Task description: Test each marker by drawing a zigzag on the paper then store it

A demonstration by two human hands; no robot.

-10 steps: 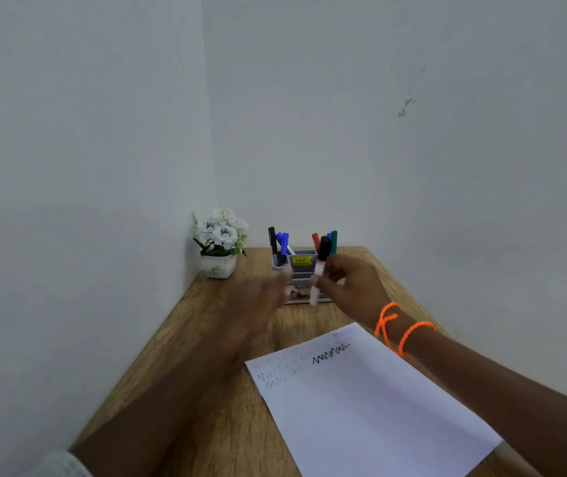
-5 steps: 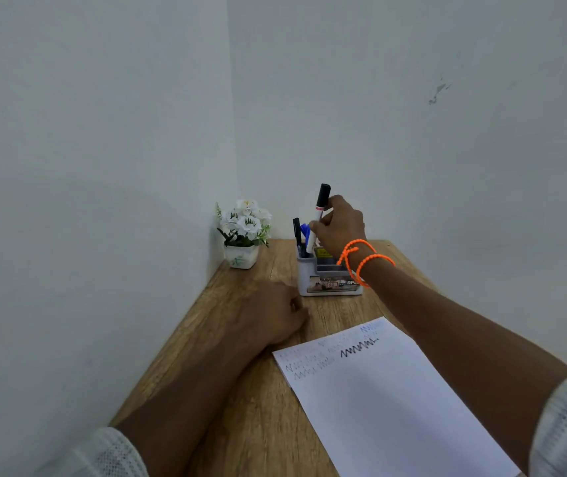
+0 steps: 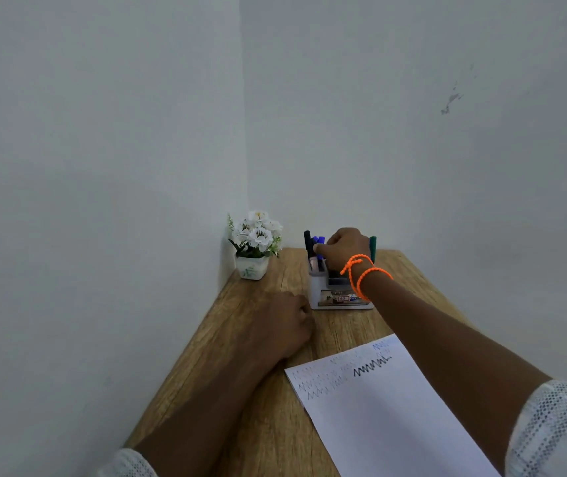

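I see my right hand (image 3: 342, 249) over the marker holder (image 3: 323, 287) near the table's (image 3: 258, 425) far edge, fingers curled down among the markers; whether they grip one I cannot tell. A black marker (image 3: 306, 241) and blue one (image 3: 319, 241) stand at its left, a green one (image 3: 373, 247) at its right. My left hand (image 3: 283, 323) rests loosely curled on the wood, holding nothing. The paper (image 3: 395, 425) with zigzags lies toward the near right edge. A flower pot (image 3: 252, 266) sits in the far left corner.

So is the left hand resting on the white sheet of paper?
No, the left hand rests on the wooden table, beside the white sheet of paper.
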